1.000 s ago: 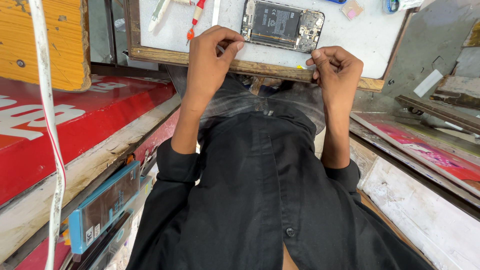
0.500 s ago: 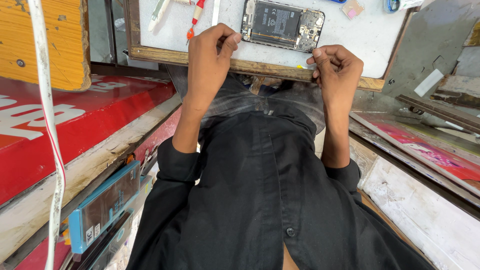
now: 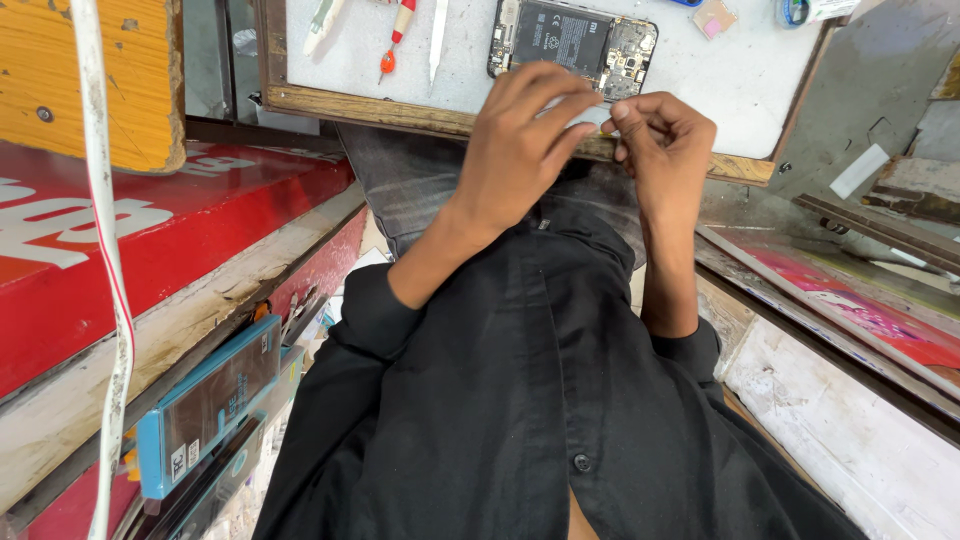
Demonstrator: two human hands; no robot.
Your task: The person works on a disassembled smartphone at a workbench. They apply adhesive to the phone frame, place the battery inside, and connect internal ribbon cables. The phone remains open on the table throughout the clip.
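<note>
I see both hands meeting at the near wooden edge of the desk [image 3: 330,102]. Left hand [image 3: 520,150] lies w/ fingers stretched, loosely open, tips just below the opened phone [image 3: 570,45]. Right hand [image 3: 665,150] is curled, thumb & forefinger pinched on smth tiny; can't tell what. Phone lies back-off on the white desk top, battery & board exposed. Red-handled screwdriver [image 3: 397,30] & tweezers [image 3: 438,38] lie further left, apart from the hands.
</note>
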